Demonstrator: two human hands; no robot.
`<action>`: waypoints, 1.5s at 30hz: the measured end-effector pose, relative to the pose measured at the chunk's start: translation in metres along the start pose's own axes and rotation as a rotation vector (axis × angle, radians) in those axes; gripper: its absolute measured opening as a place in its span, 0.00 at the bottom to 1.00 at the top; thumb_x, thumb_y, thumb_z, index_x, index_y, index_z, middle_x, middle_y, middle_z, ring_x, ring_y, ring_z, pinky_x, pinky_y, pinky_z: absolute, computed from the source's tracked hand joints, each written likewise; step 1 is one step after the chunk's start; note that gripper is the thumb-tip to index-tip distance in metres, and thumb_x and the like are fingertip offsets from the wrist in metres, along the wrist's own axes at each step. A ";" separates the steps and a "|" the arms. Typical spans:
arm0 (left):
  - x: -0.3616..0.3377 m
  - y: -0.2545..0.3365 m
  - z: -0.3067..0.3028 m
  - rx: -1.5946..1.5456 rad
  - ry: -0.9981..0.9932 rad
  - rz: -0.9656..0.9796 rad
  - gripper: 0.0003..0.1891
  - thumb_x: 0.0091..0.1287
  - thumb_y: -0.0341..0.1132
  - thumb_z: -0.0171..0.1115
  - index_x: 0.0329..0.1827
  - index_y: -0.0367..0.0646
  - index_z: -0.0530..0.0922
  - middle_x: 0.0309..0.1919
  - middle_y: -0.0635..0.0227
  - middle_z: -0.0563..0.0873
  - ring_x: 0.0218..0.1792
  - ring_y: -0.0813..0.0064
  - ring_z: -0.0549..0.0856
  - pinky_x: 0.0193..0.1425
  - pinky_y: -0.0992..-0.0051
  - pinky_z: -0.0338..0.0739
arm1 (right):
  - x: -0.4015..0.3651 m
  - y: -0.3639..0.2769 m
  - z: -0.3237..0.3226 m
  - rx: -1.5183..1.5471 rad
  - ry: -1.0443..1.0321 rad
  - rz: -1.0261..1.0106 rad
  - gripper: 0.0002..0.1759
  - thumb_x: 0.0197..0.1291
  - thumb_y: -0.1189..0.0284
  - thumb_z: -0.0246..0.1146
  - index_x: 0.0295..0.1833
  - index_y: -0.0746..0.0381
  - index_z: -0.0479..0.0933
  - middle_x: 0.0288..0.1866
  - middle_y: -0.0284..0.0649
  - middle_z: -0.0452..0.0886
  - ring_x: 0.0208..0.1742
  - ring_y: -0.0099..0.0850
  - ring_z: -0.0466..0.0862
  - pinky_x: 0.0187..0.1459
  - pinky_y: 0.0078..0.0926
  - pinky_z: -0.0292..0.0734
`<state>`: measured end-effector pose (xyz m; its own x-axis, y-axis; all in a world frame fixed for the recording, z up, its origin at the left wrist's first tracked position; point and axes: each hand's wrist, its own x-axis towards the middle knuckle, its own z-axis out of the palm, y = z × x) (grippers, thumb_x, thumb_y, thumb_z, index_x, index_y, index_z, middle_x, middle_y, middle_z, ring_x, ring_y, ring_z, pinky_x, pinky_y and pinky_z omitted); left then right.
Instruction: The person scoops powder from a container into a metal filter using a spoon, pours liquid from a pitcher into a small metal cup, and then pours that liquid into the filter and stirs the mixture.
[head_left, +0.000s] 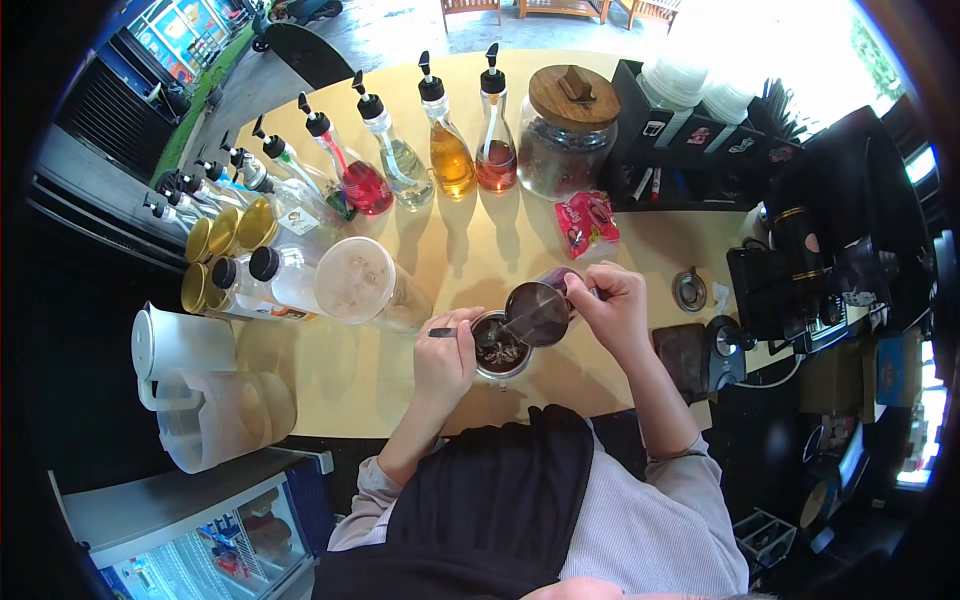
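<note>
A metal-rimmed cup (501,359) with dark liquid and pale bits stands on the light table in front of my body. My left hand (447,352) is closed on a spoon (441,332), whose far end reaches into the cup. With my right hand (610,303) I grip the handle of a dark metal pitcher (537,314). The pitcher is tilted, its rim over the right side of the cup. What it holds is hard to make out.
Pump bottles (452,150) curve along the back left. A wooden-lidded jar (567,140) and pink packet (588,224) lie beyond the pitcher. Left are a large clear tub (355,280) and plastic jugs (225,415); right, a tamper (724,340) and coffee machine (800,275).
</note>
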<state>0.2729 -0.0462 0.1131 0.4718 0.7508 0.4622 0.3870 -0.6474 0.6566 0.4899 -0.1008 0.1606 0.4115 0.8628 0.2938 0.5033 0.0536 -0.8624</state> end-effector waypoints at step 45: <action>-0.001 0.001 -0.001 0.034 0.013 0.033 0.16 0.70 0.29 0.41 0.39 0.32 0.80 0.37 0.54 0.85 0.40 0.53 0.83 0.49 0.61 0.74 | 0.005 -0.016 -0.002 -0.014 0.008 -0.048 0.12 0.50 0.75 0.67 0.18 0.67 0.76 0.13 0.36 0.71 0.19 0.22 0.69 0.22 0.24 0.60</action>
<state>0.2722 -0.0469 0.1138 0.4748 0.7302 0.4912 0.3981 -0.6760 0.6201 0.4850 -0.0977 0.1769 0.3926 0.8556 0.3374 0.5329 0.0874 -0.8417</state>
